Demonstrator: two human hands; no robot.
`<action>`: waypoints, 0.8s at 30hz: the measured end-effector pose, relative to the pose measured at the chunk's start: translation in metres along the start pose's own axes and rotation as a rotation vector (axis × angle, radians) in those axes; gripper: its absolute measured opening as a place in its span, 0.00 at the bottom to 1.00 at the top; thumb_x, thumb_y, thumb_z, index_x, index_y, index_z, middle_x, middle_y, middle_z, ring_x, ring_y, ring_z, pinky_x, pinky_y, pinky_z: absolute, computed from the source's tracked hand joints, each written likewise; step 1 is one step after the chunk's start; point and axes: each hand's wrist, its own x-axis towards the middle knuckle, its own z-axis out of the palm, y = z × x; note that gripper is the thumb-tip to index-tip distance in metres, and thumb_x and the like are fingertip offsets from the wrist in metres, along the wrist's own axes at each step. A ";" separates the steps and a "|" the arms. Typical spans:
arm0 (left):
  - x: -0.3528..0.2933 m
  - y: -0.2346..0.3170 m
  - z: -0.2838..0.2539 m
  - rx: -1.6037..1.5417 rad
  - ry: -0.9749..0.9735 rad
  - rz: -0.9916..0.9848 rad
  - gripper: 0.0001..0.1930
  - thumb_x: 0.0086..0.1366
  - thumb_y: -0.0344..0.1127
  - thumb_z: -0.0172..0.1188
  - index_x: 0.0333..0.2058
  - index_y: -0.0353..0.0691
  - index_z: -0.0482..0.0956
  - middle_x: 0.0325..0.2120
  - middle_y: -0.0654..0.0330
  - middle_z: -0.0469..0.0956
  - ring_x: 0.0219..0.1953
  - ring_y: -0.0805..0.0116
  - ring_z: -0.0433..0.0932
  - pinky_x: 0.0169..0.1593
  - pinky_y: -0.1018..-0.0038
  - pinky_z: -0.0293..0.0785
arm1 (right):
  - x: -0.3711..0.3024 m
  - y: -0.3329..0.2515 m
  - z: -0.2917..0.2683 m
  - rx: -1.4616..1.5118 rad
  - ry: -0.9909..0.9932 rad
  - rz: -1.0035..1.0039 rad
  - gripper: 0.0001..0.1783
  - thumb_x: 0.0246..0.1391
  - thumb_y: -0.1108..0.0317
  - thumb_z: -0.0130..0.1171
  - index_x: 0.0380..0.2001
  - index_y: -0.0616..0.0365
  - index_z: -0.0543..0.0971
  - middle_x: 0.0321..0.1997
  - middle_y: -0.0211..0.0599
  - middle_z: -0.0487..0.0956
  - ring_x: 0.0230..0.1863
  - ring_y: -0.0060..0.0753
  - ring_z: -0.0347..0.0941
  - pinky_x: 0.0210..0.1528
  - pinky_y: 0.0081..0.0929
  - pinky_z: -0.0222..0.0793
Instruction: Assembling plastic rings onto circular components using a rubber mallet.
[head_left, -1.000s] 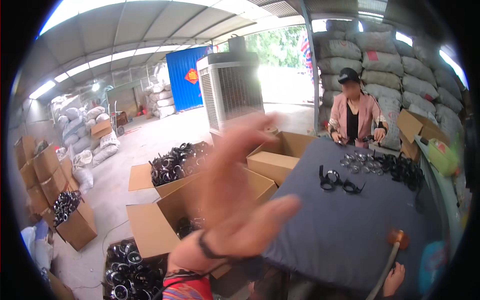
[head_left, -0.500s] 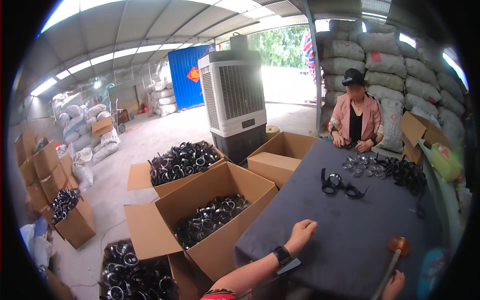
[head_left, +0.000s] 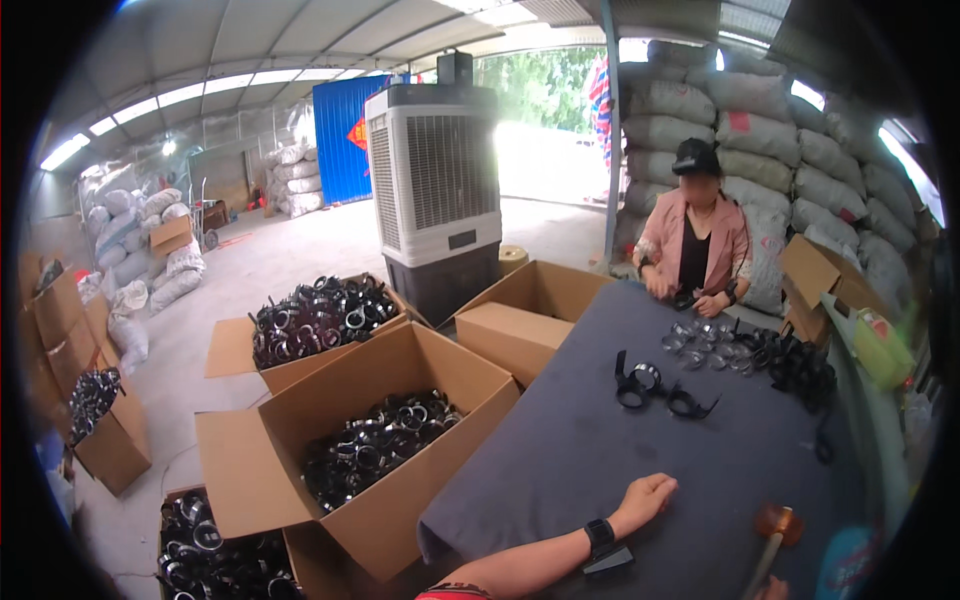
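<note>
To the right of the left hand (head_left: 645, 502), curled closed, forearm slanting in from below, lies a mallet (head_left: 777, 526), right hand (head_left: 774, 589) by its handle, grip can't be told.

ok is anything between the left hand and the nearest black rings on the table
Nothing visible: only bare dark cloth lies between the left hand and those black rings. The orange-headed mallet is off to the right.

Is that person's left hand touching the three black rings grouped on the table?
Apart. The head view shows a plain stretch of grey cloth between the left hand and the black rings, which lie farther up the table.
</note>
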 end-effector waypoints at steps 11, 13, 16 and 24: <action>-0.011 0.024 0.010 0.556 -0.083 0.228 0.12 0.67 0.41 0.53 0.34 0.39 0.78 0.22 0.56 0.77 0.27 0.56 0.77 0.35 0.65 0.72 | 0.007 -0.004 -0.004 0.023 -0.089 0.080 0.16 0.57 0.69 0.49 0.47 0.59 0.76 0.42 0.47 0.75 0.44 0.54 0.70 0.47 0.43 0.65; -0.011 0.027 0.013 0.539 -0.088 0.196 0.11 0.66 0.40 0.54 0.34 0.39 0.78 0.23 0.56 0.78 0.28 0.56 0.77 0.35 0.65 0.72 | 0.007 -0.008 -0.008 0.029 -0.097 0.084 0.16 0.57 0.69 0.49 0.47 0.60 0.76 0.42 0.47 0.75 0.44 0.54 0.70 0.48 0.43 0.65; -0.010 0.024 0.012 0.587 -0.104 0.224 0.10 0.66 0.39 0.54 0.34 0.40 0.78 0.24 0.56 0.79 0.28 0.55 0.78 0.35 0.65 0.72 | 0.006 -0.008 -0.008 0.032 -0.101 0.084 0.15 0.58 0.69 0.49 0.47 0.60 0.76 0.42 0.48 0.75 0.44 0.55 0.70 0.48 0.44 0.65; -0.010 0.022 0.015 0.635 -0.129 0.315 0.10 0.64 0.37 0.55 0.28 0.38 0.75 0.23 0.55 0.76 0.30 0.52 0.76 0.34 0.61 0.71 | 0.007 0.000 -0.003 -0.024 -0.099 0.038 0.16 0.58 0.68 0.50 0.47 0.60 0.76 0.42 0.49 0.75 0.45 0.56 0.70 0.48 0.44 0.65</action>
